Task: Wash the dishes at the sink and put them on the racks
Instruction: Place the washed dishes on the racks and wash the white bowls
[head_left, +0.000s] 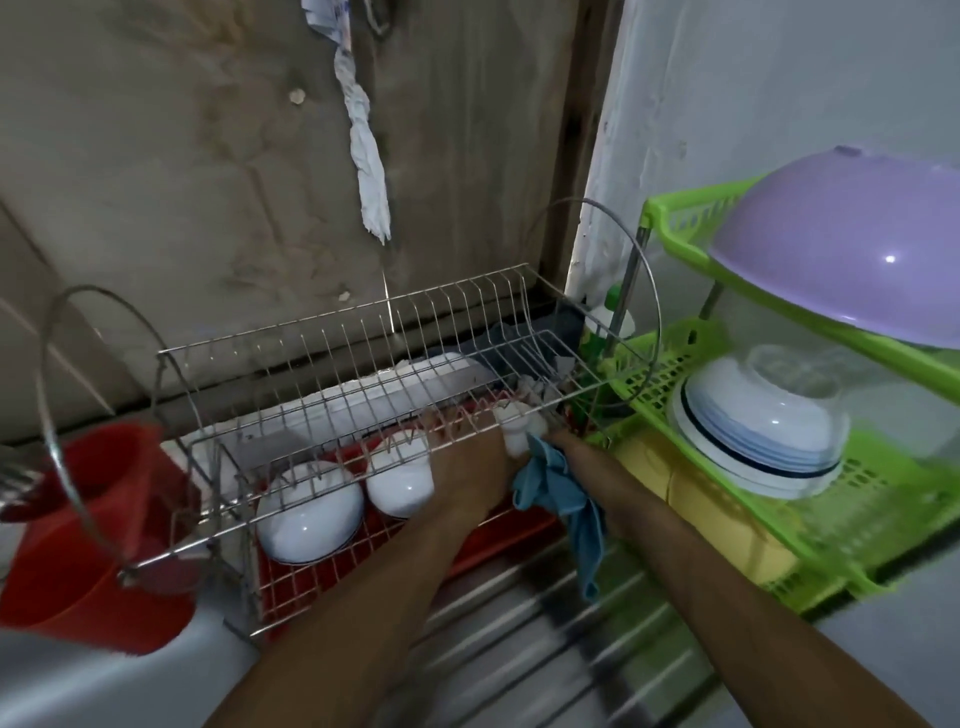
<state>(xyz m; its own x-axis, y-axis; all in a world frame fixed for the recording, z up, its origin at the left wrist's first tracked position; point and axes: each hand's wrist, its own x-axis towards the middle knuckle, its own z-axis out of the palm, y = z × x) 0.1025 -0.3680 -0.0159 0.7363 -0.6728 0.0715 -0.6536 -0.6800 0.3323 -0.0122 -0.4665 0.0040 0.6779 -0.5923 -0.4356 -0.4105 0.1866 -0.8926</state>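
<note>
Nearest the camera, two bare forearms reach forward over the ribbed steel counter (519, 618) toward the lower tier of the two-tier chrome wire dish rack (332, 374). The left hand (467, 467) is inside that lower tier, closed around something small and white at its right end; blur hides what it is, perhaps a cup or small bowl. The right hand (558, 441) is mostly hidden behind a crumpled blue cloth (563, 499) that hangs from it, so I cannot tell how its fingers are set, only that it meets the left hand at the white piece.

Just left of the hands, two white round bowls (311, 512) sit upside down on the lower wires above a red plastic tray (519, 540). Further right, a lime-green plastic two-shelf rack (779, 551) carries a stack of white blue-rimmed bowls (758, 436), with a lilac plastic basin (852, 244) overturned on top. A red plastic bucket (88, 519) stands at far left.

The risks, as I judge them: wet fingers could let the white piece slip, the cloth could snag on the wires, and the left wrist, touching the nearer bowl, could knock it.
</note>
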